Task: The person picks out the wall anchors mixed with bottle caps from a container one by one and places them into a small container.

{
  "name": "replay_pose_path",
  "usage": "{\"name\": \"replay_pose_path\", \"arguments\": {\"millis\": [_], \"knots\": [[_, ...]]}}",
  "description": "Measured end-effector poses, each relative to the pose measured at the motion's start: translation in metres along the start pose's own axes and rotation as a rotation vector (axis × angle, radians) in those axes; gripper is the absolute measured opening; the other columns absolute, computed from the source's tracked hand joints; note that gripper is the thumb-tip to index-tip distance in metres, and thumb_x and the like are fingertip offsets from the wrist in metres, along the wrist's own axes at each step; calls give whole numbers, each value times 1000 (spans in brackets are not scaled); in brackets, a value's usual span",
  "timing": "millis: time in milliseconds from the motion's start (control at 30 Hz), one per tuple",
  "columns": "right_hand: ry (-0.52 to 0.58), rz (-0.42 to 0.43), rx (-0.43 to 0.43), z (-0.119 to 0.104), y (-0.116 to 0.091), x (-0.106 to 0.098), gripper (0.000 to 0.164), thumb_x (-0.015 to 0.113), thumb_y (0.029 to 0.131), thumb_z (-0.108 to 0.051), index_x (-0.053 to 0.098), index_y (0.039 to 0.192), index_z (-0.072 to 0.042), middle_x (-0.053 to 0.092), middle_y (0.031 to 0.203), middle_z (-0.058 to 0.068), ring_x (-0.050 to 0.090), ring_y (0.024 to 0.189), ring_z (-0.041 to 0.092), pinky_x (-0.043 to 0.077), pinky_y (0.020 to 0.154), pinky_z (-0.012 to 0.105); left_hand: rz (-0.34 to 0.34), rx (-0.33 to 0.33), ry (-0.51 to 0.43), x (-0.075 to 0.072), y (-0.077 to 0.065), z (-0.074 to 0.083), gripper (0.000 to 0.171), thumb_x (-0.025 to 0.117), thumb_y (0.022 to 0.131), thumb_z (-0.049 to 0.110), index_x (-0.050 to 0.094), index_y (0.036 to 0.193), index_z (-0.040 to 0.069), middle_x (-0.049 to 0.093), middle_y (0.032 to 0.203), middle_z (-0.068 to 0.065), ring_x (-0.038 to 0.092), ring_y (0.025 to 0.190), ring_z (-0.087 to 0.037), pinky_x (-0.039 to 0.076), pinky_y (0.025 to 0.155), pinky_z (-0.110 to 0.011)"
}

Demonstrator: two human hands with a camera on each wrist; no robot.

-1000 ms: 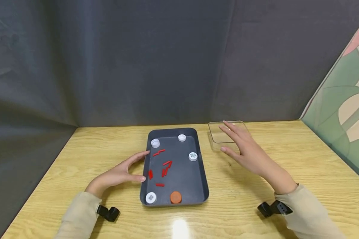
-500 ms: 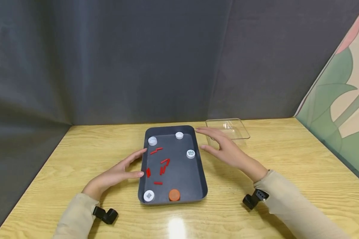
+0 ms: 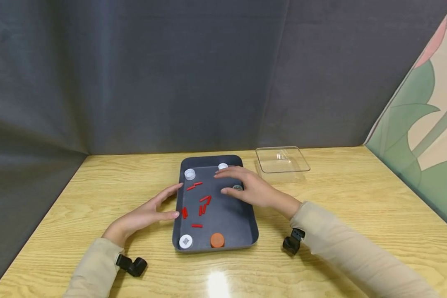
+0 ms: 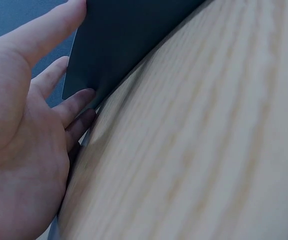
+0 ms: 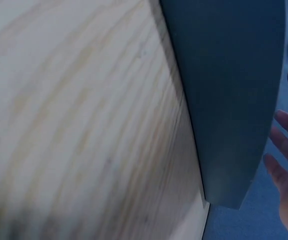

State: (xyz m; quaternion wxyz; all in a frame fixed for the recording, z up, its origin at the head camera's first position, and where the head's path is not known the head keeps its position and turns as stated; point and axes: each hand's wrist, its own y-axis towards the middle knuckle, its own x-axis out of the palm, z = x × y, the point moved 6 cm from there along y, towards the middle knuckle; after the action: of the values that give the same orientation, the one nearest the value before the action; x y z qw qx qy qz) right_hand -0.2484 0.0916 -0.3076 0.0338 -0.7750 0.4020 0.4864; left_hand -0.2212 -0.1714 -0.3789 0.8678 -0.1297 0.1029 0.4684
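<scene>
A dark grey tray (image 3: 229,231) stands on the wooden table, with several small red sticks (image 3: 196,225) scattered over its left half. Along its left side is my left hand (image 3: 143,217), thumb and fingers spread, fingertips at the tray wall (image 4: 118,45). My right hand (image 3: 255,188) hovers over the tray's right half, fingers extended and nothing held. Under it, a white cap with dark print (image 3: 237,187) is partly hidden, as is another white cap (image 3: 222,166) at the back. An orange cap (image 3: 217,240) and a white cap with a grey mark (image 3: 186,241) lie at the front.
Behind and right of the tray stands a clear plastic box (image 3: 283,165). An upturned white cap (image 3: 190,174) sits in the tray's back left corner. A dark curtain (image 3: 179,82) closes off the table's (image 3: 342,198) back and left.
My right hand has swung left from in front of the clear box to over the tray, uncovering the box. The left hand has kept its place at the tray's side.
</scene>
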Motion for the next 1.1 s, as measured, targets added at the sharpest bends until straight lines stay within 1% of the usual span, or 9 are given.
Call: {"name": "replay_pose_path", "arguments": {"millis": [167, 300, 400, 467, 533, 633, 800, 967, 1100], "knots": [[7, -32, 19, 2, 8, 9, 38, 75, 91, -24, 68, 127, -15, 60, 133, -1, 50, 129, 18, 40, 108, 41, 5, -4, -1, -1, 2, 0, 80, 71, 93, 26, 25, 157, 30, 11, 164, -6, 5, 150, -31, 7, 115, -65], [-21, -77, 6, 4, 15, 16, 36, 75, 90, -24, 69, 124, -13, 63, 128, 0, 54, 124, 18, 44, 103, 39, 6, -17, 6, -1, 2, -1, 80, 71, 93, 27, 24, 158, 30, 11, 164, -6, 5, 150, -31, 6, 114, -65], [-42, -105, -16, 5, 21, 20, 33, 76, 90, -24, 71, 120, -12, 66, 121, -1, 59, 116, 16, 47, 99, 37, 8, -26, 10, -1, 1, -1, 80, 71, 92, 28, 24, 158, 29, 11, 164, -6, 5, 150, -32, 6, 114, -65], [-53, -124, -27, 5, 25, 23, 31, 77, 89, -24, 72, 117, -12, 67, 116, -3, 61, 108, 15, 49, 93, 34, 10, -27, 11, -1, 1, -1, 81, 71, 92, 28, 24, 158, 29, 10, 165, -6, 4, 150, -32, 6, 114, -65], [-64, -142, -30, 6, 28, 25, 29, 78, 88, -24, 73, 114, -12, 68, 111, -4, 63, 100, 14, 50, 88, 32, 12, -27, 12, -1, 1, -1, 80, 71, 93, 27, 24, 158, 29, 10, 165, -7, 4, 150, -32, 5, 114, -66], [-74, -173, -32, 7, 31, 29, 28, 79, 87, -23, 74, 112, -12, 69, 107, -2, 62, 92, 16, 50, 82, 31, 14, -28, 10, 0, 0, 0, 80, 71, 93, 27, 24, 158, 29, 10, 165, -7, 4, 150, -32, 5, 114, -65], [-91, -216, -56, 9, 34, 34, 24, 80, 85, -22, 75, 107, -14, 68, 102, 0, 61, 90, 16, 50, 80, 30, 14, -35, 13, 0, 0, -1, 81, 71, 92, 27, 24, 158, 28, 11, 164, -8, 6, 149, -33, 6, 114, -66], [-115, -245, -93, 8, 38, 38, 17, 82, 84, -22, 77, 99, -18, 64, 97, -5, 59, 92, 16, 49, 84, 31, 18, -27, 13, -1, 2, -1, 81, 71, 92, 28, 24, 158, 29, 12, 164, -7, 7, 149, -32, 7, 114, -66], [-136, -282, -73, 8, 40, 42, 14, 82, 84, -24, 76, 97, -21, 62, 97, -8, 57, 95, 15, 47, 86, 31, 18, -23, 8, -1, 3, -1, 80, 71, 92, 27, 24, 158, 30, 12, 164, -6, 6, 150, -32, 7, 114, -66]]}}
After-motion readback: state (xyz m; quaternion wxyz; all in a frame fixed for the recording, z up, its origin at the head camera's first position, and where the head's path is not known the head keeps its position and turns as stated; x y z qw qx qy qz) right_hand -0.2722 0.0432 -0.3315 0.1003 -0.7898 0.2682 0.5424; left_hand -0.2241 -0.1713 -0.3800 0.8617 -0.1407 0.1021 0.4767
